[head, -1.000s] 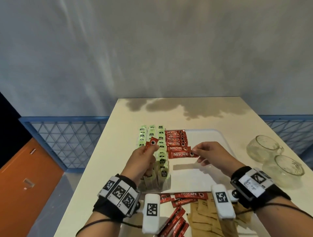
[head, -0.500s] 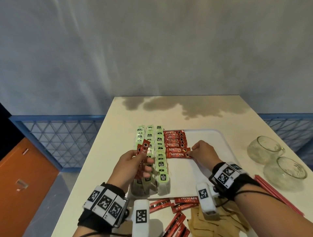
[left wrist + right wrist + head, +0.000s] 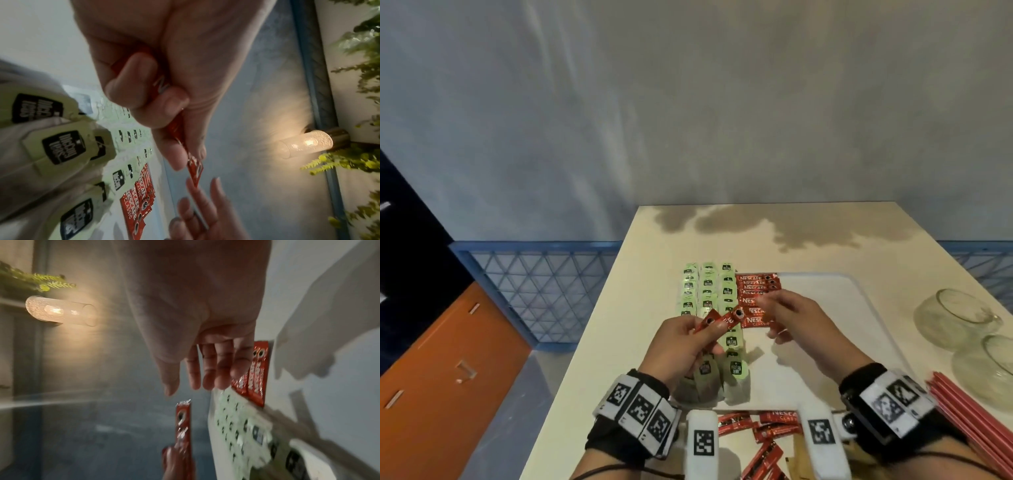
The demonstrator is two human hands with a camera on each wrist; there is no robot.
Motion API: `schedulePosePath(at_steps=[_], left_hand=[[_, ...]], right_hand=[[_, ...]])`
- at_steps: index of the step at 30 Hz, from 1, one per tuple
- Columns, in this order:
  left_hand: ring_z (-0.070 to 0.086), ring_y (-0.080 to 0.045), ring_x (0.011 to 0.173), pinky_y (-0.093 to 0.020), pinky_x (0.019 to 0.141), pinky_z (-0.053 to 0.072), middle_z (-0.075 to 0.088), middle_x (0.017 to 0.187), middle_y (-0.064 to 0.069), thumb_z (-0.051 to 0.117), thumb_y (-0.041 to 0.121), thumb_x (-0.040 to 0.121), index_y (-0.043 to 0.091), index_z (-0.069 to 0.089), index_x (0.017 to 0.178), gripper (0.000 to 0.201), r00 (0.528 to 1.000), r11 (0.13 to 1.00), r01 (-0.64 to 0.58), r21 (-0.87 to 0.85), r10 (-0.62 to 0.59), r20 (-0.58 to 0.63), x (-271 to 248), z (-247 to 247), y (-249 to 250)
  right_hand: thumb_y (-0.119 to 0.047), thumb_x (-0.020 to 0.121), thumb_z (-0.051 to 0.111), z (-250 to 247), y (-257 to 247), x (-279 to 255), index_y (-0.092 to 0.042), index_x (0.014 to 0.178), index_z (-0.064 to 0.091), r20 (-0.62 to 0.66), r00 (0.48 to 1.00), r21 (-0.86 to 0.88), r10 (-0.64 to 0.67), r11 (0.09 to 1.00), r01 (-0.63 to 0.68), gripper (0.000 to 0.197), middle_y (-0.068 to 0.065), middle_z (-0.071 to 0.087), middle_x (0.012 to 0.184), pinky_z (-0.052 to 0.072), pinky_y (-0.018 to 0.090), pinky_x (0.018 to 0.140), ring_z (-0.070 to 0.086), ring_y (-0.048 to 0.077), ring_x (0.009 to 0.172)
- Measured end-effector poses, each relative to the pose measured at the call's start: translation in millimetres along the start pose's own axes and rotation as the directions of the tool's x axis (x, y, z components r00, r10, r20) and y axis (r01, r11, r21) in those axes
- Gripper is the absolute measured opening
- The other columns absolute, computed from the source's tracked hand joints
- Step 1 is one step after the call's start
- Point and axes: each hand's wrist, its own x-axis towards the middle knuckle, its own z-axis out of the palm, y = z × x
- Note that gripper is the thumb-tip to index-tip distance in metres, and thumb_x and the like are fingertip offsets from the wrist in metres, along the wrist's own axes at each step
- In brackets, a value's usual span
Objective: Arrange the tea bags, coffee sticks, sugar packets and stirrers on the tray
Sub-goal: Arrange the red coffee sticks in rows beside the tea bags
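Note:
My left hand (image 3: 702, 334) grips a small bunch of red coffee sticks (image 3: 719, 320) above the green tea bags (image 3: 707, 291), which lie in three rows at the left of the white tray (image 3: 825, 301). A column of coffee sticks (image 3: 755, 301) lies next to the tea bags. My right hand (image 3: 772, 308) hovers open and empty over that column, fingers pointing at the held sticks. In the left wrist view the fingers (image 3: 144, 97) curl round the sticks (image 3: 194, 170). In the right wrist view the straight fingers (image 3: 207, 369) are just short of the stick tip (image 3: 183, 418).
Loose coffee sticks (image 3: 760, 430) and brown sugar packets (image 3: 796, 460) lie at the near table edge, between my wrists. Red stirrers (image 3: 962, 418) lie at the right. Two glass cups (image 3: 955, 322) stand right of the tray. A blue lattice rail (image 3: 534, 284) stands left of the table.
My right hand laid its coffee stick at the near end of the column, let go and lifted left toward my left hand. My left hand tilted its sticks to the right.

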Motion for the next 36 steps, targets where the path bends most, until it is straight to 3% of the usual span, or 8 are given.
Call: schedulePosePath(at_steps=[4,9,16,21,25,29,32,36], left_hand=[[0.047,0.0,0.039,-0.014,0.042,0.032,0.071,0.068,0.001,0.073,0.032,0.085,0.007,0.072,0.092,0.026,0.999,0.997,-0.048,0.054,0.048,-0.012,-6.3,7.1,6.4],[0.042,0.004,0.035,-0.013,0.042,0.031,0.049,0.039,0.017,0.07,0.019,0.088,0.009,0.073,0.101,0.017,0.999,0.996,-0.023,-0.091,0.019,-0.044,-11.7,5.9,10.0],[0.045,0.006,0.04,-0.022,0.052,0.032,0.053,0.042,0.018,0.072,0.021,0.087,0.011,0.075,0.097,0.015,0.991,0.995,-0.097,-0.031,0.094,-0.094,-18.4,18.4,11.2],[0.045,0.006,0.038,-0.021,0.051,0.032,0.051,0.041,0.019,0.07,0.018,0.088,0.012,0.074,0.093,0.009,0.982,0.988,-0.134,-0.079,0.122,-0.142,-18.1,16.2,13.0],[0.047,0.005,0.045,-0.017,0.05,0.034,0.064,0.061,0.018,0.073,0.025,0.086,0.016,0.074,0.094,0.012,0.984,0.988,-0.146,-0.06,0.138,-0.116,-17.9,16.3,18.4],[0.049,-0.006,0.061,-0.023,0.052,0.038,0.072,0.094,0.005,0.06,0.042,0.093,0.021,0.063,0.105,0.025,0.988,0.997,-0.059,-0.043,0.052,-0.148,-16.1,13.7,22.8],[0.038,-0.01,0.049,-0.02,0.042,0.032,0.075,0.093,-0.003,0.045,0.025,0.1,0.009,0.059,0.107,0.022,0.987,0.99,-0.012,-0.141,-0.011,-0.161,-9.5,6.7,17.9],[0.043,-0.011,0.047,-0.02,0.039,0.032,0.077,0.089,-0.007,0.041,0.011,0.1,0.001,0.06,0.107,0.022,0.996,0.985,-0.015,-0.174,-0.001,-0.092,-6.7,1.3,9.0]], right_hand=[[-0.022,0.088,0.07,12.9,-5.3,-9.4,-0.017,0.09,0.072,0.053,0.995,-0.061,-0.085,0.994,0.089,0.006,0.0,0.07,0.078,0.05,0.023,0.062,0.059,0.009,0.063],[-0.018,0.088,0.07,10.9,-2.6,-19.8,-0.015,0.082,0.07,-0.054,0.998,0.067,-0.024,0.997,0.027,0.006,-0.002,0.067,0.073,0.049,0.026,0.064,0.057,0.011,0.06],[-0.017,0.081,0.079,11.2,-19.9,-27.1,-0.009,0.085,0.075,0.1,0.995,-0.045,-0.019,0.999,0.024,0.01,-0.001,0.069,0.068,0.049,0.023,0.058,0.06,0.01,0.06],[-0.015,0.079,0.079,-8.3,-22.6,-25.7,0.002,0.09,0.071,0.043,0.999,0.014,0.004,1.0,-0.004,0.022,0.002,0.069,0.067,0.05,0.023,0.057,0.059,0.012,0.056],[-0.01,0.088,0.069,-21.7,-21.3,-26.0,0.003,0.096,0.07,0.058,0.998,0.088,0.023,0.996,-0.028,0.015,0.009,0.069,0.074,0.053,0.024,0.06,0.063,0.014,0.06],[-0.013,0.091,0.067,-44.8,-7.4,-21.2,-0.003,0.098,0.073,-0.078,0.995,0.059,0.069,0.996,-0.065,0.014,0.011,0.071,0.085,0.054,0.024,0.06,0.062,0.015,0.065],[-0.014,0.092,0.066,-63.0,12.9,-16.9,-0.006,0.091,0.074,-0.162,0.972,-0.085,0.171,0.979,-0.187,0.012,0.01,0.069,0.08,0.05,0.026,0.057,0.058,0.016,0.065],[-0.002,0.09,0.065,-61.4,41.2,-6.5,0.01,0.088,0.068,-0.179,0.937,-0.063,0.299,0.947,-0.315,0.013,0.016,0.058,0.064,0.04,0.028,0.046,0.052,0.017,0.046]])
